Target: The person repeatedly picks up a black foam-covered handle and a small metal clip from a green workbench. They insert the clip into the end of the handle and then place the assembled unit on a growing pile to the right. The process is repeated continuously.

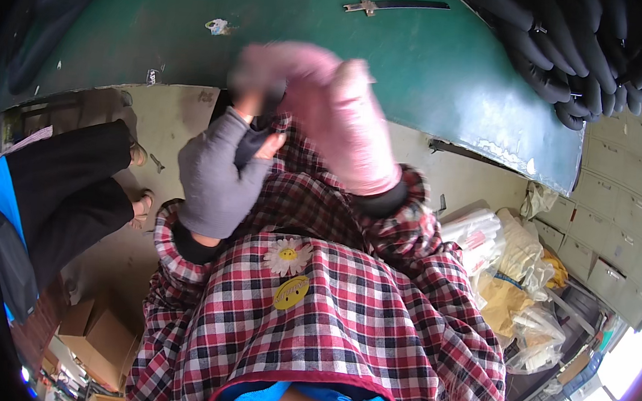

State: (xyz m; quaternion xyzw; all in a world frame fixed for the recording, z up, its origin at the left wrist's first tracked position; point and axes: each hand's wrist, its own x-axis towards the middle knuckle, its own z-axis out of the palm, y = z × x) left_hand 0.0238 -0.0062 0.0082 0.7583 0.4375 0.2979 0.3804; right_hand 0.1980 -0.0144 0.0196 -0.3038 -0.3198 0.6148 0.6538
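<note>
My left hand (221,170), in a grey glove with bare fingertips, is closed around a dark, soft-looking piece (251,147) just off the near edge of the green table. Its thumb lies along the near side of the piece. Above it, my right hand (315,79) wears a pink glove and bends over to the left. Motion smears its fingers, which reach the upper end of the dark piece; their grip cannot be made out. How far the piece extends is hidden between the hands.
On the green table (305,18) lies a slim dark strip with a metal fitting (408,7). Long black padded pieces (567,46) are heaped at the far right. Another person's dark-trousered legs (81,182) are at left. Plastic bags (517,291) and drawer cabinets (615,201) stand right; a cardboard box (99,341) lower left.
</note>
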